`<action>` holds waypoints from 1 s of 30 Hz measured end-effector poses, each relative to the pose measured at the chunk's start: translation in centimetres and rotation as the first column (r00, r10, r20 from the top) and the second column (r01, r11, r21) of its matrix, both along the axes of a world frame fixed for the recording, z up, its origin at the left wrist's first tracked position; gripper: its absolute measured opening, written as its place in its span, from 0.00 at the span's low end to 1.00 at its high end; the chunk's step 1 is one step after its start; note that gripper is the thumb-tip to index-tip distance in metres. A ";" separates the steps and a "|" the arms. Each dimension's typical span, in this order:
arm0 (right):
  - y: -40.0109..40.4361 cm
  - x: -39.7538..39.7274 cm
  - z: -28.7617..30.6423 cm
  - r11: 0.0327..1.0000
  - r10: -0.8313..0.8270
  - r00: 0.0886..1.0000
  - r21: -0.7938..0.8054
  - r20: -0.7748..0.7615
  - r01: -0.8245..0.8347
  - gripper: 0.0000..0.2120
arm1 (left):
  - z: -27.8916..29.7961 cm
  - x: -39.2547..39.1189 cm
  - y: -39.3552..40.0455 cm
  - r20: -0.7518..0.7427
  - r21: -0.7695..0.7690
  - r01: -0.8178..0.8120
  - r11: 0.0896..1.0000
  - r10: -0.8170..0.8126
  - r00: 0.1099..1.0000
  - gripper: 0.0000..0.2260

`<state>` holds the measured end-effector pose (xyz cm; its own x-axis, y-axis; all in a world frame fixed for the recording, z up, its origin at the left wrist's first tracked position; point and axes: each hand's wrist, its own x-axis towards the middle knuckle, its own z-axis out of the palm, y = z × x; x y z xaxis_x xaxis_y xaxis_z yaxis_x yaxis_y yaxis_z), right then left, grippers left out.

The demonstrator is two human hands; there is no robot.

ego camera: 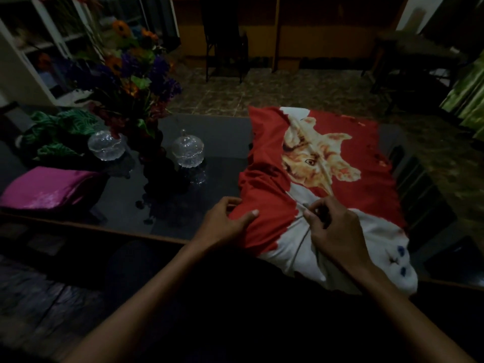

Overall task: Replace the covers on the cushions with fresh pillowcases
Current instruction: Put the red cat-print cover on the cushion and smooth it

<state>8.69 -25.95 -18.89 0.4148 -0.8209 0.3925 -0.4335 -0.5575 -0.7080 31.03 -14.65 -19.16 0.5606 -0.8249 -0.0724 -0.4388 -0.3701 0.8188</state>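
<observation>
- The bench [183,142], dark and glossy with a wooden near edge, carries everything.
- A red cover [361,142] printed with cats lies spread over the right part of the bench, its near white end bunched and hanging past the bench edge toward the person.
- A bouquet [131,72] of orange and purple flowers stands left of the cover in a dark vase.
- A magenta cushion [47,187] sits at the bench's left end, green cloth [60,132] behind it.
- Two lidded glass bowls [187,149] flank the vase.
- The left hand [225,221] rests on the cover's near left edge, fingers curled round the red fabric, thumb on top.
- The right hand [335,226] has its fingers curled, pinching gathered white fabric of the cover.
</observation>
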 end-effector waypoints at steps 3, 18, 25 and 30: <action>1.3 -2.1 0.2 0.985 0.170 0.985 -0.004 0.032 -0.170 0.17 | -0.9 -1.0 0.0 0.014 0.037 -0.056 0.998 0.056 0.998 0.28; 1.1 -9.6 0.4 0.975 0.038 0.952 -0.197 -0.304 -0.102 0.09 | -1.3 -2.2 2.2 -0.248 0.116 -0.047 0.992 0.074 0.966 0.37; 1.0 -9.6 0.1 0.999 0.034 0.988 0.003 -0.153 -0.034 0.14 | -0.7 -4.0 2.6 -0.448 0.177 -0.166 0.970 0.230 0.864 0.30; -0.4 -8.2 1.8 0.990 0.099 0.945 0.124 -0.313 -0.063 0.17 | -1.1 -5.3 3.5 -0.559 0.125 -0.222 0.967 0.254 0.790 0.25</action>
<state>0.50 -26.30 -17.06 0.5700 -0.8100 0.1377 -0.6024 -0.5260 -0.6004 25.77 -11.18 -20.31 0.5846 -0.6573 -0.4757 0.2040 -0.4484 0.8702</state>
